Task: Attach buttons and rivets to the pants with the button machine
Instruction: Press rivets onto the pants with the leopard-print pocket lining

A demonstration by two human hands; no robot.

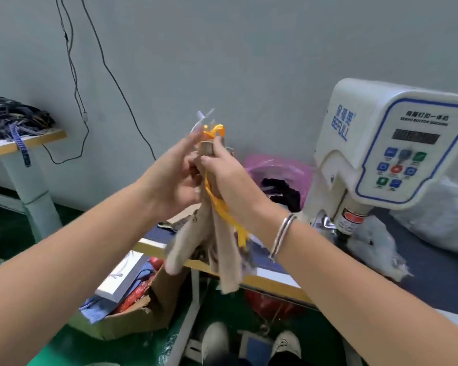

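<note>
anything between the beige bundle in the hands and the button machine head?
Nothing visible blocks it. Both hands hold the beige bundle, tied with a yellow ribbon, in the air left of the button machine. The gap across to the machine's head looks open; only the table lies below.

The white button machine [376, 154] carries "BEFULL" in blue, running vertically on its side, and "SERVO BUTTON MACHINE" above the dark display on its control panel [410, 151]. The red sticker's [353, 217] print is too small to read.
</note>
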